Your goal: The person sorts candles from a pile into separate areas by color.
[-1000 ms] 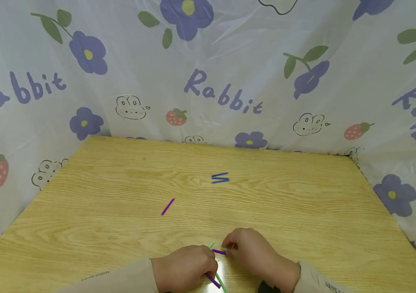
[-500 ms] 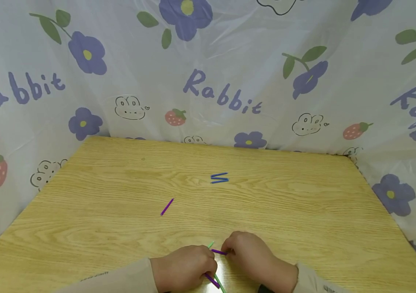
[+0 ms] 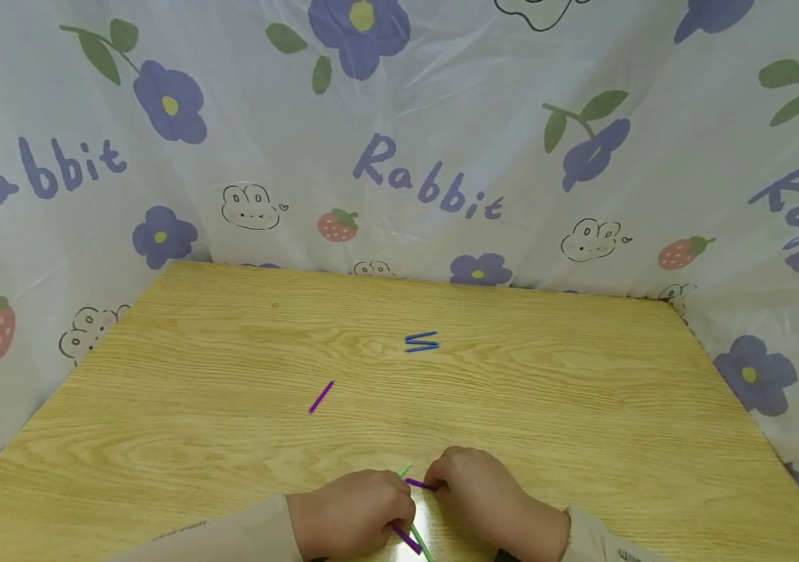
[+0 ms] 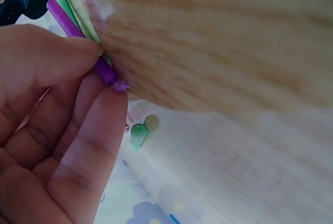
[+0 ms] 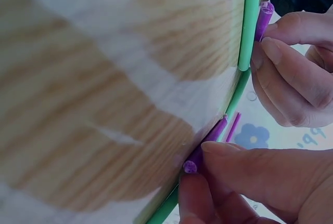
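Low in the head view, my left hand (image 3: 357,511) pinches a short purple stick (image 3: 408,538) between thumb and fingers. A green stick (image 3: 422,542) lies right beside it, and a green tip (image 3: 404,471) shows past the knuckles. My right hand (image 3: 490,499) pinches a second purple stick (image 5: 208,143) near one end. In the right wrist view, this stick slants close to the table, with a green stick (image 5: 164,208) partly hidden under my fingers. Further along stand two more green lengths, a near one (image 5: 250,21) and a thinner-looking one (image 5: 238,91).
A loose purple stick (image 3: 322,396) lies left of centre on the wooden table (image 3: 230,351). Beyond it, blue sticks (image 3: 422,342) form a zigzag. A printed curtain (image 3: 427,94) surrounds the table's back and sides.
My right hand has lowered slightly, its fingers drawn in closer round the purple stick. The green end seen by its fingertips a second ago is now covered. My left hand stays nearly still.
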Tool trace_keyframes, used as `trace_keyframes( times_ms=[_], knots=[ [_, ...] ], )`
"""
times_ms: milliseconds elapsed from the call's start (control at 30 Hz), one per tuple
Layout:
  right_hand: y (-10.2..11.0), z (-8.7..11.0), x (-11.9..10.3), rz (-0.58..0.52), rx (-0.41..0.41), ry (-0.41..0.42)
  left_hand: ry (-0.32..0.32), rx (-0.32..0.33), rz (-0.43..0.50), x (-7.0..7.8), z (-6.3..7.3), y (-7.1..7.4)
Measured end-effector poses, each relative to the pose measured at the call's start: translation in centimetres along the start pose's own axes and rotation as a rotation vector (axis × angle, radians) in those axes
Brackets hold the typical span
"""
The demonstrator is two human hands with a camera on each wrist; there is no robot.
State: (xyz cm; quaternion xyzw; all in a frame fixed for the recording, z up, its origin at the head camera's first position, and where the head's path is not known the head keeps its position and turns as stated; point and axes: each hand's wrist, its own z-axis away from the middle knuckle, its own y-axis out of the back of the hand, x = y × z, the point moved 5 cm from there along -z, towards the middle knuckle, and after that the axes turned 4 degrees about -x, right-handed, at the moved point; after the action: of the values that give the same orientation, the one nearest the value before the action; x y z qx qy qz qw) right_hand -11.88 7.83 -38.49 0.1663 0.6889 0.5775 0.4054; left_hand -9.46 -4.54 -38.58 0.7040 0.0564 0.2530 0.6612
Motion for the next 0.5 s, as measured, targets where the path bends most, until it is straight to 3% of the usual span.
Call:
trace_keyframes(
  times_ms=[500],
  knots=[
    [-0.23, -0.12, 0.05, -0.004, -0.048, -0.020, -0.014, 0.034, 0.017, -0.12, 0.38, 0.08]
  ],
)
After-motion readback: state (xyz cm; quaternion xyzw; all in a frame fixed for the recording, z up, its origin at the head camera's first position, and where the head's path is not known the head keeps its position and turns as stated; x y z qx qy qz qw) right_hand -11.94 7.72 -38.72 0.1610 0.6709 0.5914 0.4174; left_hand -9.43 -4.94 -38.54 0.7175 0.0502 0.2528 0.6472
